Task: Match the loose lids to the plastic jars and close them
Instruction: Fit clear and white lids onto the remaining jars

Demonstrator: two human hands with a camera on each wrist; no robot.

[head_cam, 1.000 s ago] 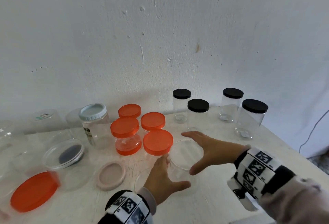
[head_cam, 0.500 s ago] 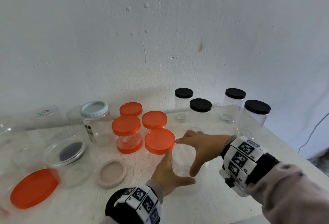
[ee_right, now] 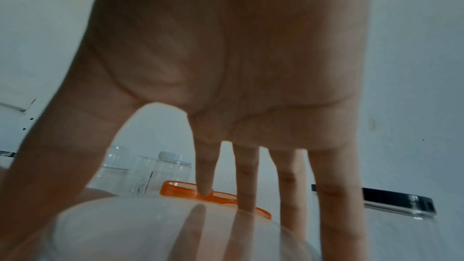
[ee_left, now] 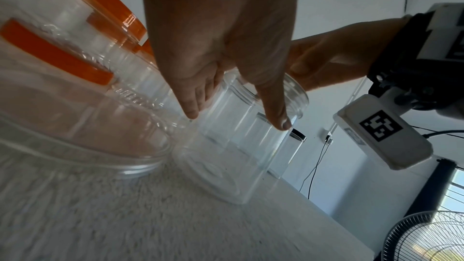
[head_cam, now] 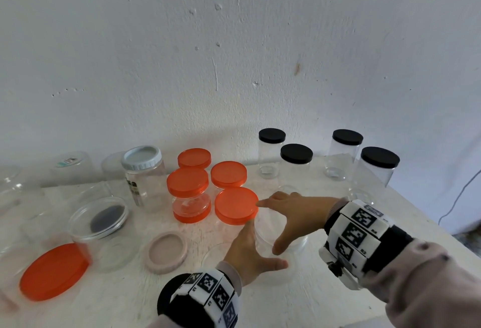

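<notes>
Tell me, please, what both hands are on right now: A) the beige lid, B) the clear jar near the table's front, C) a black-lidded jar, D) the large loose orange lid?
B: the left hand grips the side of the clear jar while the right hand spreads over its top; the other things lie apart, untouched.

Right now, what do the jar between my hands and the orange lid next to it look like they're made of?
Jar: thin clear plastic, glossy; the table shows straight through it.
Orange lid: smooth, slightly translucent plastic, judging by its glowing edge.
</notes>
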